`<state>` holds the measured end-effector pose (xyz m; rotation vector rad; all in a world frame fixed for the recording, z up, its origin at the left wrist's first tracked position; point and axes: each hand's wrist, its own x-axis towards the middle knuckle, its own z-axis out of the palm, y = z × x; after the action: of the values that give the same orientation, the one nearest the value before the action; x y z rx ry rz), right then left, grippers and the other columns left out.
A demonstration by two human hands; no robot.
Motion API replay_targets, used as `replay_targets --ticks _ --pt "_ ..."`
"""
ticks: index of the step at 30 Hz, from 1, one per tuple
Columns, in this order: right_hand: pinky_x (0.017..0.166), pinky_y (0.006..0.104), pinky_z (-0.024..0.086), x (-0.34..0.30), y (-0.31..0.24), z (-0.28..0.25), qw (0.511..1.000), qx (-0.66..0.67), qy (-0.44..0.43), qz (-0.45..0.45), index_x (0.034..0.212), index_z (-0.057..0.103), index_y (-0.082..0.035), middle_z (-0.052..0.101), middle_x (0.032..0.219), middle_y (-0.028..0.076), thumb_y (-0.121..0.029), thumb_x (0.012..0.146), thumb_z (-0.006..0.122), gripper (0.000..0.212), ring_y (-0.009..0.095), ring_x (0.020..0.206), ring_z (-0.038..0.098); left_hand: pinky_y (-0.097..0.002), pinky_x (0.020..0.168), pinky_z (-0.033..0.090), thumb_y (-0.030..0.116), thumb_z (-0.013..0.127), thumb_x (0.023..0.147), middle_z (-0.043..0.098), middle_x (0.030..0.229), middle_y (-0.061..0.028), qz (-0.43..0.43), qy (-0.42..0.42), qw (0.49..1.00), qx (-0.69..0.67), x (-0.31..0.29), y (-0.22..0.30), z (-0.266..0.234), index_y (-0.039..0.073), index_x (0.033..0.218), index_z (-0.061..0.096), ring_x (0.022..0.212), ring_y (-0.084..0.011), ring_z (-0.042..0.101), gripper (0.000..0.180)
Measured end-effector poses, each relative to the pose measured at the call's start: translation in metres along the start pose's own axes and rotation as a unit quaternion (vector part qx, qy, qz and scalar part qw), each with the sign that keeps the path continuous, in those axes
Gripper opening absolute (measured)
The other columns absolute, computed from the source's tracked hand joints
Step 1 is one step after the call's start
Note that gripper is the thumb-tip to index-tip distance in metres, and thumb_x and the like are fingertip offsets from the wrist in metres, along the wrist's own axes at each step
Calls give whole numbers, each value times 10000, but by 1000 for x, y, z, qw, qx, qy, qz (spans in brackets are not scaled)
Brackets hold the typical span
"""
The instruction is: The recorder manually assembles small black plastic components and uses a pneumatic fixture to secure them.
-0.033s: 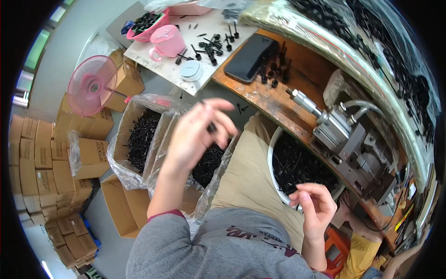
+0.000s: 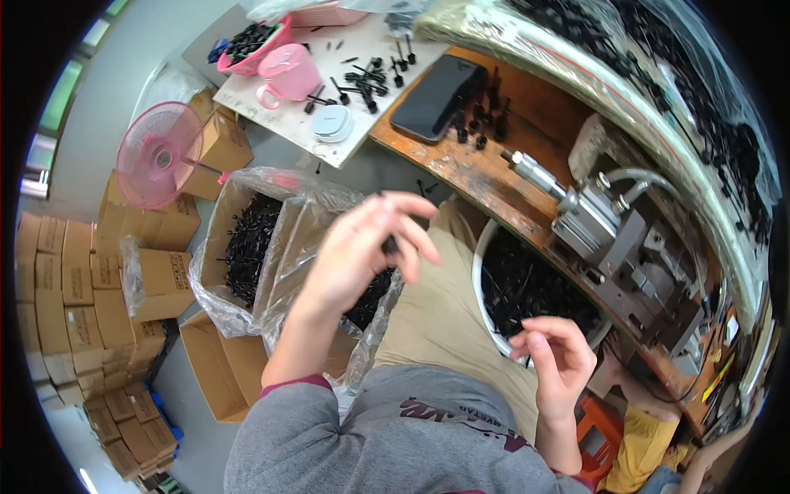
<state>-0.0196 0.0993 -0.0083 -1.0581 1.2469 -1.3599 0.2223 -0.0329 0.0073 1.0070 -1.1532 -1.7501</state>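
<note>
My left hand [image 2: 358, 251] is raised over the boxes beside my left thigh, fingers curled round a small black part [image 2: 390, 244]. Motion blur hides that part's exact shape. On the other side, my right hand [image 2: 558, 354] is at the near rim of a white bucket [image 2: 484, 305], with thumb and forefinger close together. A thin dark piece [image 2: 527, 361] shows at those fingertips, too small to name. Many black parts [image 2: 535, 288] fill the bucket. A plastic-lined carton [image 2: 220, 284] on the left holds more black stemmed pieces [image 2: 253, 255].
A metal clamping machine [image 2: 605, 230] is mounted on the wooden bench [image 2: 527, 198], near a dark phone [image 2: 439, 97] and standing black parts. A white table [image 2: 247, 97] bears a pink mug [image 2: 290, 74] and a white round case [image 2: 332, 123]. Left stand a pink fan [image 2: 160, 155] and stacked cartons [image 2: 82, 325]. Another person's yellow clothing [image 2: 642, 449] shows at lower right.
My left hand has moved right and slightly down, toward my thigh, with the black part in its fingers. My right hand stays almost in place at the bucket.
</note>
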Motion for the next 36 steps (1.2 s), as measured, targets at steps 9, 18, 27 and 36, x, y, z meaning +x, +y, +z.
replay_targets --ticks 9,18,27,36 --pt "715 224 508 36 -19 5 998 56 -28 -11 1144 643 43 610 1021 82 -38 960 576 212 103 876 618 -306 586 555 317 307 1071 702 950 -268 -141 -276 951 -6 -9 -5 67 -84 1182 528 582 -272 692 470" --pt "759 221 498 51 -15 8 980 190 -42 50 1062 685 26 692 970 50 -124 973 608 191 73 824 606 -305 609 569 240 352 1062 700 961 -268 -208 -253 944 29 -12 2 84 -123 1140 555 638 -290 712 423" --pt "606 185 423 49 -13 -5 987 152 -16 44 1057 716 -11 687 874 31 -174 980 597 216 26 697 522 -297 599 586 165 464 1024 703 920 -191 -154 -182 966 102 -17 0 88 -102 1099 619 685 -229 705 318" --pt "597 174 401 49 -13 -4 984 173 -22 36 1155 673 -17 682 905 39 -163 985 574 245 23 660 491 -294 616 575 45 560 965 683 904 -139 -98 -153 979 92 -22 -7 94 -74 983 635 807 -205 684 141"
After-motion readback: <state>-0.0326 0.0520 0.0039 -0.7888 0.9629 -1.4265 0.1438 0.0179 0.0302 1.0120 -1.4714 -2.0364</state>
